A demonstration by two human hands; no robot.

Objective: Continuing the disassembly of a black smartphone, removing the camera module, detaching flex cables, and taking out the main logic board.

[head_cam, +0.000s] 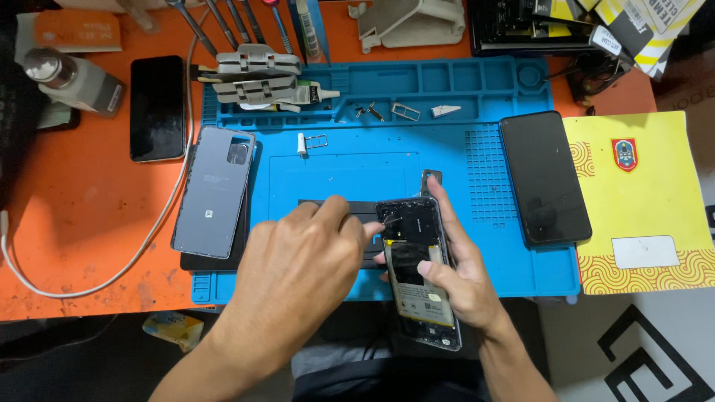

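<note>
Both hands meet over the opened phone (417,268) at the near edge of the blue repair mat (462,171). Her or his right hand (465,275) is clamped around the phone's body, tilting it up off the mat, its insides showing. Left hand (298,275) is pinched together at the phone's upper part; whatever it grips is too small to tell. Just left, at the mat's left edge, lies a grey back cover (214,191). Toward the right edge rests a dark phone (544,177), face up.
</note>
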